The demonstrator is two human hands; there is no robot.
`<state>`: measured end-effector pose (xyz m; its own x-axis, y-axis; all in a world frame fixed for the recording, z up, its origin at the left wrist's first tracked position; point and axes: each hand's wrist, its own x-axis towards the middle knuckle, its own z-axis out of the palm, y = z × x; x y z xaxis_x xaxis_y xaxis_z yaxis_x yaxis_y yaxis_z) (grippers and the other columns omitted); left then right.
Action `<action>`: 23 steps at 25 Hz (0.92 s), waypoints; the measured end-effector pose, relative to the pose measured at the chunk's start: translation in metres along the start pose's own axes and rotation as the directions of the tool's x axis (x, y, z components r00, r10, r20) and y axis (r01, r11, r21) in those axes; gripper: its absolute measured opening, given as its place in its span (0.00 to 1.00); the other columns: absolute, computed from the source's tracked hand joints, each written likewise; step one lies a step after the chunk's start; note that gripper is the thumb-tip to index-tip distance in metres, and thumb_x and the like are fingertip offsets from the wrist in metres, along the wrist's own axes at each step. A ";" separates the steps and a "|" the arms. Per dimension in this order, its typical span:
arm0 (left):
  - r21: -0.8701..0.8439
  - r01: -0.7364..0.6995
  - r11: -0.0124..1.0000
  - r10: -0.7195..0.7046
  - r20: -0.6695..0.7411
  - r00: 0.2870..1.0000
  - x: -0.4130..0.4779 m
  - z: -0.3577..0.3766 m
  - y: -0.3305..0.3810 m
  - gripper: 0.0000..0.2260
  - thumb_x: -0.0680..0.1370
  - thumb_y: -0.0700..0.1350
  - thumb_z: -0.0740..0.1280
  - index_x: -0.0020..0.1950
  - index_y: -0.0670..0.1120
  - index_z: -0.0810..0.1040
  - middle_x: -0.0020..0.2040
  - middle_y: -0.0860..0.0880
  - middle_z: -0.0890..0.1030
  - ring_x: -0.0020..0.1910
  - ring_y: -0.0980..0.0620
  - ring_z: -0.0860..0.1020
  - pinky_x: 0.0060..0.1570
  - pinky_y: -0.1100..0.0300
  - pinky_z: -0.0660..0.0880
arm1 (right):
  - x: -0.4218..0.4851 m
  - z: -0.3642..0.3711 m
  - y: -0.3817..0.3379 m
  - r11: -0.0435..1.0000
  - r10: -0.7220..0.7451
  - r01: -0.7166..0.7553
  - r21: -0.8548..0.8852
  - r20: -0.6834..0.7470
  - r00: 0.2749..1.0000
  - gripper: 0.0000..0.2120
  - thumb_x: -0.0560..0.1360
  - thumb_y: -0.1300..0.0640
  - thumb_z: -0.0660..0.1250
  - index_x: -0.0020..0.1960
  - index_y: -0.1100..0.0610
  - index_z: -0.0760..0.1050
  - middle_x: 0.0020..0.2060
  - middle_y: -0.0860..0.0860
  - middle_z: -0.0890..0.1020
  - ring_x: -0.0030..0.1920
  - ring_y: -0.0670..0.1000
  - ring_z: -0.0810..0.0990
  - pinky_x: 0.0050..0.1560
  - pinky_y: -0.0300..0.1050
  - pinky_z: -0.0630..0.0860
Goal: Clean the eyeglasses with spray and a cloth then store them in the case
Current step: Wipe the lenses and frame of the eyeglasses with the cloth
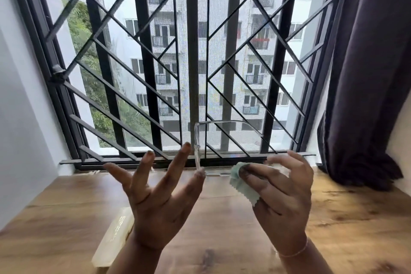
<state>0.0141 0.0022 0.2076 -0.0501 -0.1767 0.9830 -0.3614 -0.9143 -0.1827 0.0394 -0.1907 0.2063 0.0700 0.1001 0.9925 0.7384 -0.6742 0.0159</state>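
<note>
I hold clear-framed eyeglasses (pixel 197 153) up in front of the window. One transparent temple arcs up and to the right. My left hand (pixel 160 196) pinches the frame near its hinge at the thumb tip, and its other fingers are spread wide. My right hand (pixel 282 196) presses a pale green cloth (pixel 240 182) around the right part of the glasses, thumb on the near side and fingers behind. The lens under the cloth is hidden. A long cream case (pixel 114 238) lies on the wooden table (pixel 355 218) below my left wrist. I see no spray bottle.
A black window grille (pixel 191 51) fills the view just beyond the table's far edge. A dark curtain (pixel 367 95) hangs at the right and a white wall (pixel 20 118) stands at the left. A thin bracelet sits on my right wrist.
</note>
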 end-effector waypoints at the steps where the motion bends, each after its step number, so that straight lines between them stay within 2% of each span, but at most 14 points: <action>1: -0.004 -0.009 1.000 0.009 0.003 1.000 -0.001 0.001 -0.006 0.06 0.71 0.47 0.72 0.47 0.54 0.80 0.69 0.57 0.70 0.75 0.51 0.53 0.69 0.40 0.36 | -0.001 -0.002 0.006 0.999 0.025 -0.025 -0.019 -0.001 1.000 0.12 0.61 0.65 0.75 0.42 0.53 0.84 0.44 0.43 0.82 0.48 0.54 0.74 0.56 0.60 0.68; 5: 0.002 0.002 1.000 -0.002 0.018 1.000 -0.006 0.002 -0.009 0.07 0.70 0.46 0.73 0.47 0.55 0.80 0.68 0.57 0.71 0.75 0.51 0.54 0.68 0.39 0.37 | -0.008 -0.004 0.020 0.995 0.076 -0.077 -0.068 -0.018 0.997 0.07 0.61 0.64 0.76 0.38 0.57 0.85 0.42 0.46 0.83 0.45 0.58 0.75 0.57 0.55 0.67; 9: -0.048 0.020 0.999 -0.018 0.040 0.999 -0.005 0.006 -0.008 0.06 0.71 0.46 0.72 0.46 0.54 0.80 0.70 0.58 0.69 0.75 0.50 0.55 0.68 0.39 0.37 | -0.007 0.001 0.013 0.995 0.095 -0.095 0.012 0.002 0.995 0.08 0.61 0.65 0.76 0.39 0.57 0.85 0.41 0.47 0.84 0.44 0.58 0.75 0.52 0.61 0.70; 14: -0.077 -0.004 0.997 0.009 0.063 0.998 -0.001 0.009 0.004 0.04 0.69 0.44 0.73 0.41 0.52 0.81 0.62 0.50 0.78 0.75 0.51 0.55 0.69 0.40 0.37 | -0.003 0.020 -0.013 0.998 0.027 -0.031 0.048 0.085 0.996 0.09 0.64 0.65 0.73 0.42 0.56 0.85 0.43 0.47 0.85 0.49 0.53 0.73 0.55 0.59 0.69; 19: -0.071 -0.016 0.997 0.020 0.060 0.998 -0.004 0.010 0.002 0.06 0.70 0.46 0.72 0.44 0.52 0.78 0.67 0.53 0.73 0.75 0.50 0.55 0.69 0.40 0.38 | -0.002 0.021 -0.014 0.999 -0.017 0.013 0.047 0.087 0.996 0.08 0.72 0.61 0.67 0.43 0.55 0.85 0.44 0.47 0.85 0.49 0.53 0.72 0.58 0.56 0.68; 23: -0.031 -0.009 0.999 0.010 0.025 1.000 -0.005 0.004 -0.008 0.05 0.71 0.46 0.72 0.45 0.53 0.80 0.66 0.54 0.72 0.74 0.50 0.55 0.69 0.40 0.37 | -0.006 0.010 0.003 0.999 0.020 -0.021 0.034 0.030 0.999 0.04 0.69 0.62 0.71 0.42 0.57 0.85 0.42 0.47 0.84 0.45 0.55 0.73 0.53 0.54 0.69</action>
<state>0.0212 0.0090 0.2044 -0.0298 -0.1948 0.9804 -0.3893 -0.9011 -0.1909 0.0476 -0.1862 0.1992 0.1050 0.1080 0.9886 0.7590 -0.6510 -0.0095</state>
